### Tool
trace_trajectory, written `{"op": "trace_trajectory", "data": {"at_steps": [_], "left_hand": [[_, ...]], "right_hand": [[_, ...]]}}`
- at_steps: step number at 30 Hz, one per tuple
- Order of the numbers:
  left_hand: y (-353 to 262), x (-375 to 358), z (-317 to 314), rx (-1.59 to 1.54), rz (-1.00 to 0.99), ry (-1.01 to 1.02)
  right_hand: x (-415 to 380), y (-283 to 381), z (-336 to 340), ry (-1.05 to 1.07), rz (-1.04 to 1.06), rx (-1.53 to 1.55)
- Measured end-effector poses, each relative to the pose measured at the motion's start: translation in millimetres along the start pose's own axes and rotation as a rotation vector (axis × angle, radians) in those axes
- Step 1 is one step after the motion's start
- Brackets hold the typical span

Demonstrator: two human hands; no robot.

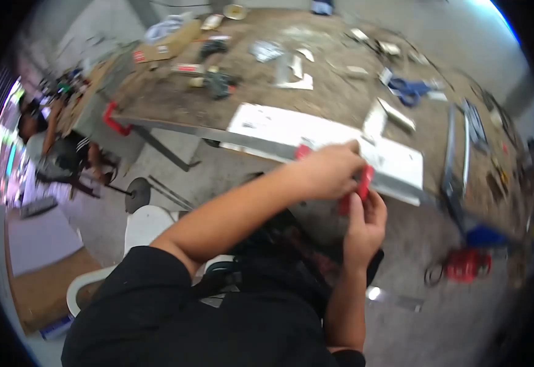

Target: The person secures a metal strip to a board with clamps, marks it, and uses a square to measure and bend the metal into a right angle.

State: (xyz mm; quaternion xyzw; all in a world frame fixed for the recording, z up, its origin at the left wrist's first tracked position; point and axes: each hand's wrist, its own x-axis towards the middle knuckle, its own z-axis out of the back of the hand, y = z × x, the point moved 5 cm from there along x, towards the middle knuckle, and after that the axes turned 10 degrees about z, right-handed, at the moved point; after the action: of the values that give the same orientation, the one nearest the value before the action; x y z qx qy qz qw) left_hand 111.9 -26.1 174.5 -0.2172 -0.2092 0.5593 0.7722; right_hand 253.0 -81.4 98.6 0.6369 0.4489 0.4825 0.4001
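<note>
Both hands meet at a red tool by the surface's front edge

The red tool (365,178) is at the front edge of the surface (175,101), against the near side of a white panel (395,158) that lies along that edge. The right hand (363,229) pinches the tool from below between thumb and fingers. The left hand (334,168) curls over its upper part, close beside the right; blur hides whether its fingers are closed on the tool. A second red piece (304,148) shows at the panel's edge, just beyond the left wrist.

The tool looks like a clamp and is probably hard, stiff and fairly weighty for its size; its body seems the surest place to grip. The panel looks light, thin and smooth, so it may slide or flex; its long edges or short ends should offer the best hold. A white bracket (376,122) rests at the panel's far edge.
</note>
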Motion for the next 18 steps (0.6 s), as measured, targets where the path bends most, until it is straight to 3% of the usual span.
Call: {"op": "trace_trajectory", "data": {"at_steps": [7,9,11,16,18], "left_hand": [[-4,-14,2,-0.068,-0.043,-0.043],[-9,-21,5,-0.075,-0.163,-0.051],[-8,-20,7,-0.068,-0.119,-0.020],[-9,-15,-2,-0.002,-0.060,0.022],[-7,-13,-2,0.009,-0.039,0.002]], "right_hand": [[-1,-7,13,0.022,0.063,-0.025],[0,-7,11,-0.005,-0.002,0.114],[2,-15,18,-0.021,-0.097,0.208],[10,-25,24,-0.021,-0.110,0.030],[17,-29,31,0.095,-0.050,-0.051]]}}
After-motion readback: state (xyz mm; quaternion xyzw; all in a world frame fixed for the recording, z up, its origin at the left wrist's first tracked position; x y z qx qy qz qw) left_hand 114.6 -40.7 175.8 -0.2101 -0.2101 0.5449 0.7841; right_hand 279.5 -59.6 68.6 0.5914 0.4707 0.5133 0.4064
